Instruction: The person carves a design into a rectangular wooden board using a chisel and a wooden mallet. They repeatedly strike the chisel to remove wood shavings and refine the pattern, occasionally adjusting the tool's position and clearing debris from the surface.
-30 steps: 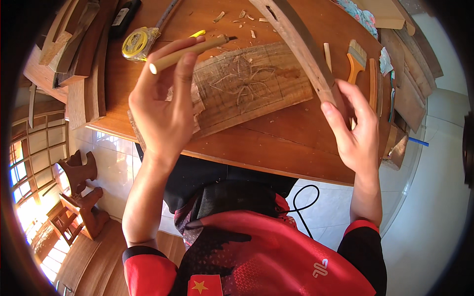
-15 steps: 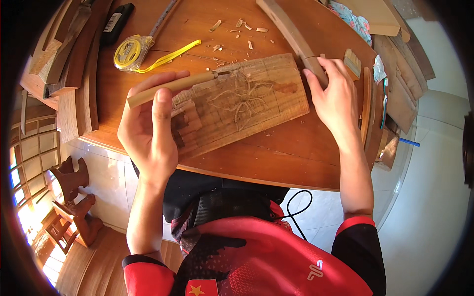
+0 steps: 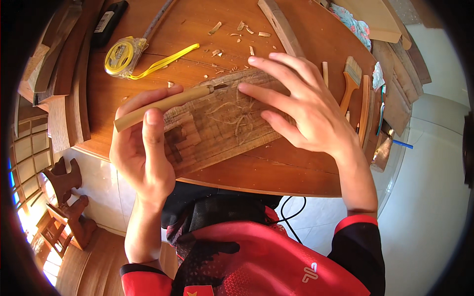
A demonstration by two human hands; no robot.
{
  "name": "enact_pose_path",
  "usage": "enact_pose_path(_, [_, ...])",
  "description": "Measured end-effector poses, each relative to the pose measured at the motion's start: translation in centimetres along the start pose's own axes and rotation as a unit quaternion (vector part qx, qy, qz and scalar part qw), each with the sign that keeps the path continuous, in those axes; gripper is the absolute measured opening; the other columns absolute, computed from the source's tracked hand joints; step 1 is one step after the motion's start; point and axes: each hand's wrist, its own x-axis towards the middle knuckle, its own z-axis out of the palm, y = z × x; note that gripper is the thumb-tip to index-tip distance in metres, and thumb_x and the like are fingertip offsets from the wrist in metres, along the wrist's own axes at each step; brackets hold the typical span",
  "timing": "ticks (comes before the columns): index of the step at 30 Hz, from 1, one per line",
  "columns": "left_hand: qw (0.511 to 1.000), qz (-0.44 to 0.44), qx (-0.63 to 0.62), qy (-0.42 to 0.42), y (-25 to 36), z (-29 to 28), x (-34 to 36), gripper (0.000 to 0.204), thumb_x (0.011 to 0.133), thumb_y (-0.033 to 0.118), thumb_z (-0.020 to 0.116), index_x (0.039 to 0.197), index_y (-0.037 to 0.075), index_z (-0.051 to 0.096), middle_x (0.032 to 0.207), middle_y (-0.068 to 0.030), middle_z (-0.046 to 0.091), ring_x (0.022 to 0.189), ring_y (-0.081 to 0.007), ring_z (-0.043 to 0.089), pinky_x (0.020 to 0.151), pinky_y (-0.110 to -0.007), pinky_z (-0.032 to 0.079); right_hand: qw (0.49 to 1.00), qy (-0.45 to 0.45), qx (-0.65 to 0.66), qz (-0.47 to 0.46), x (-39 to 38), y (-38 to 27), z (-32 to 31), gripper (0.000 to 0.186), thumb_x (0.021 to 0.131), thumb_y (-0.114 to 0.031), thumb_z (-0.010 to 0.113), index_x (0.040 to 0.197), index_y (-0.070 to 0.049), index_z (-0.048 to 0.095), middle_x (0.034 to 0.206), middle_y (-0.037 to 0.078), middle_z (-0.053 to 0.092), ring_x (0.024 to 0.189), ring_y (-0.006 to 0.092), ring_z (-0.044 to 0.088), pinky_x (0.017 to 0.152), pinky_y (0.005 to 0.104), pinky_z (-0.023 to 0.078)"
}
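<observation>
Brown counter (image 3: 296, 172) carries 1 carved board (image 3: 217, 126) w/ flower outline, slanting nr front edge. Wooden bar (image 3: 281, 27) lies past R hand (image 3: 316, 118); its fingers are spread over board's R part, can't tell if touching. L hand (image 3: 143, 160) pinches wood-handled carving chisel (image 3: 168, 103) btwn thumb & fingers, blade tip over board. Yellow tape measure (image 3: 121, 56) sits beyond L hand; wood shavings (image 3: 215, 28) lie past board.

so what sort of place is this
Likely a woodcarving workspace: a flower-carved board lies on the table, wood shavings are scattered beyond it, and the left hand holds a carving tool.
</observation>
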Motion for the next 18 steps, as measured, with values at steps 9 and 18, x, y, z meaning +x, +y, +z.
enact_pose_path(9, [0.999,-0.022,0.017,0.029,0.1,0.1,-0.3,0.035,0.11,0.023,0.051,0.122,-0.009,0.06,0.116,-0.0234,0.071,0.109,-0.0283,0.069,0.101,-0.039,0.051,0.998,-0.055,-0.01,-0.006,-0.2,0.7,-0.3,0.054,0.082,-0.023,0.069,0.135,-0.014,0.068,0.156,0.013,0.05,0.142,0.0401,0.044,0.115,0.0558,0.038])
enact_pose_path(18, [0.998,-0.06,-0.001,-0.015,0.7,-0.6,-0.9,0.046,0.111,0.036,0.046,0.125,-0.008,0.054,0.118,-0.0234,0.062,0.112,-0.0365,0.067,0.102,-0.054,0.054,0.995,-0.017,0.09,-0.028,0.3,2.2,-0.7,0.045,0.073,-0.014,0.07,0.116,-0.003,0.071,0.144,0.018,0.06,0.134,0.0409,0.052,0.11,0.054,0.045])
